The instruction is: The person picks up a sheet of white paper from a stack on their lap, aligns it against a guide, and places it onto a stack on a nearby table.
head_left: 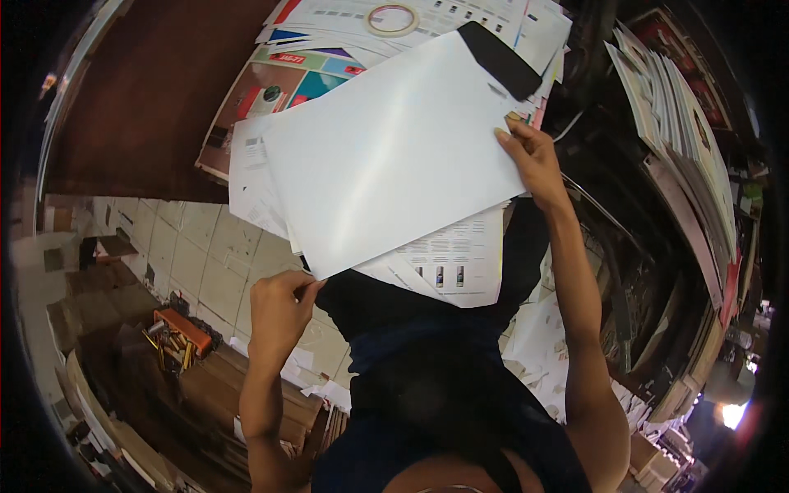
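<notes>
A large blank white sheet [394,156] slants across the middle, over my lap and the papers beneath it. My left hand [279,312] pinches its near left corner. At the right edge, my right hand [534,158] grips the sheet between thumb and fingers. Below the sheet, printed sheets [460,263] with small product pictures rest on my lap, partly covered. Another printed sheet [251,177] sticks out at the left. A black flat piece [503,59] shows past the sheet's far right corner; its kind I cannot tell.
A roll of tape [392,20] lies on a pile of printed papers at the far side. Brown boards [140,99] stand at the left. An orange box of tools [182,330] sits lower left. Stacked sheets [678,140] lean at the right beside dark machinery. Paper scraps litter the tiled floor [197,238].
</notes>
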### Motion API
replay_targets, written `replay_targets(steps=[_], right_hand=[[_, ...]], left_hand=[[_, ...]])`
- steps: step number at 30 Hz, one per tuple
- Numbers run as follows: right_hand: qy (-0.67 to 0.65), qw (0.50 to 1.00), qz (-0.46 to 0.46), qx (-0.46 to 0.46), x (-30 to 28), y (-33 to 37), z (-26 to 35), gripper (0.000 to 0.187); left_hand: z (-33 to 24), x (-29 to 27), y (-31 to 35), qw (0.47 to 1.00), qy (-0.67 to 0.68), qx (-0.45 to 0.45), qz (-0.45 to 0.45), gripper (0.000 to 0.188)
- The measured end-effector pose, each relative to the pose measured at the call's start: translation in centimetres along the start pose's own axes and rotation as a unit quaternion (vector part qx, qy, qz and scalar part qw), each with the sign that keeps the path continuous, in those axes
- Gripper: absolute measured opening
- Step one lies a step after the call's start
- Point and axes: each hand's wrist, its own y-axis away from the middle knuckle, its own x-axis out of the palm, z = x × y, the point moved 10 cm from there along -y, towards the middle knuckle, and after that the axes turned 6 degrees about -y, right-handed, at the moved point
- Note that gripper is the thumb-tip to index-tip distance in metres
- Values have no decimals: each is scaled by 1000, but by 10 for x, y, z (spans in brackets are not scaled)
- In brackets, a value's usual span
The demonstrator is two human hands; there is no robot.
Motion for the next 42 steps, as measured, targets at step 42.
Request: replay_targets(steps=[42], right_hand=[[388, 893, 24, -227, 55, 62, 76, 56]], left_hand=[[42, 37, 13, 969, 223, -83, 67, 30]])
